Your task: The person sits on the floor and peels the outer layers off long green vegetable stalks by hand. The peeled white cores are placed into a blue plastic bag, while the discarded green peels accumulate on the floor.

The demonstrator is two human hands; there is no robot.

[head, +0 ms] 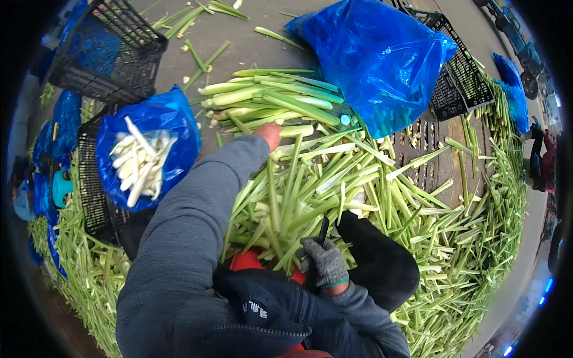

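My bare left hand [269, 135] reaches forward to a bundle of unpeeled green stalks [273, 96], which look like water bamboo shoots. Its fingertips are at the near edge of the bundle; whether they close on a stalk is hidden. Close to my body, my right hand [326, 263] wears a grey knit glove and grips a dark knife-like tool [324, 229] pointing up. Between the hands lies a heap of loose green leaf sheaths [295, 197]. Left of my forearm, a blue plastic bag [183, 121] lines a crate and holds peeled white shoots [142, 161].
A large blue plastic bag [376, 67] stands beyond the bundle. Black plastic crates [107, 58] are at upper left, with another crate [465, 67] at upper right. Cut leaves [501, 215] bank up along the right. A slotted drain grate [421, 156] shows in the floor.
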